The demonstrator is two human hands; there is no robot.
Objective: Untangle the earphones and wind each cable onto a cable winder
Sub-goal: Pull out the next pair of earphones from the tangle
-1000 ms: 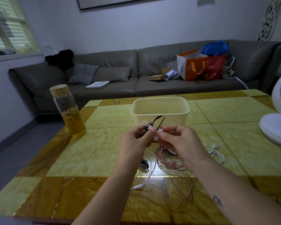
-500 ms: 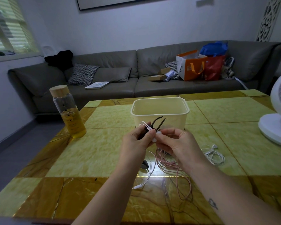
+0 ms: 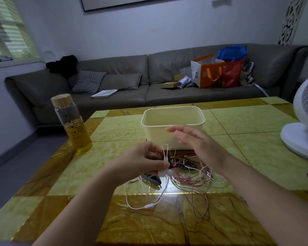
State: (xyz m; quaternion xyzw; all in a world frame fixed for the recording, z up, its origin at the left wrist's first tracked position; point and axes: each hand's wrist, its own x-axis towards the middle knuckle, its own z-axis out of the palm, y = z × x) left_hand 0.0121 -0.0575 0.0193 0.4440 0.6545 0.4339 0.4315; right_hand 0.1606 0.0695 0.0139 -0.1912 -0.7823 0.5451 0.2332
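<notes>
My left hand (image 3: 146,160) pinches the white earphones (image 3: 164,172) near the two earbuds, with a loop of white cable standing above the fingers. The white cable (image 3: 144,206) trails down onto the table with its inline remote. A pink earphone cable (image 3: 190,180) lies tangled on the table just right of that hand. My right hand (image 3: 194,139) hovers open above the tangle, fingers straight, in front of the cream box. A dark cable winder (image 3: 152,179) lies on the table under my left hand. Another dark piece (image 3: 189,165) sits within the tangle.
A cream plastic box (image 3: 173,121) stands just behind the hands. A glass bottle (image 3: 71,125) with yellow liquid is at the left. A white fan (image 3: 304,132) stands at the right edge. The sofa (image 3: 114,86) lies beyond the marble table (image 3: 114,157).
My right hand let go of the earbuds and lifted away to the right, fingers spread. My left hand lowered toward the table with the white earphones. The dark winder no longer shows between the fingers.
</notes>
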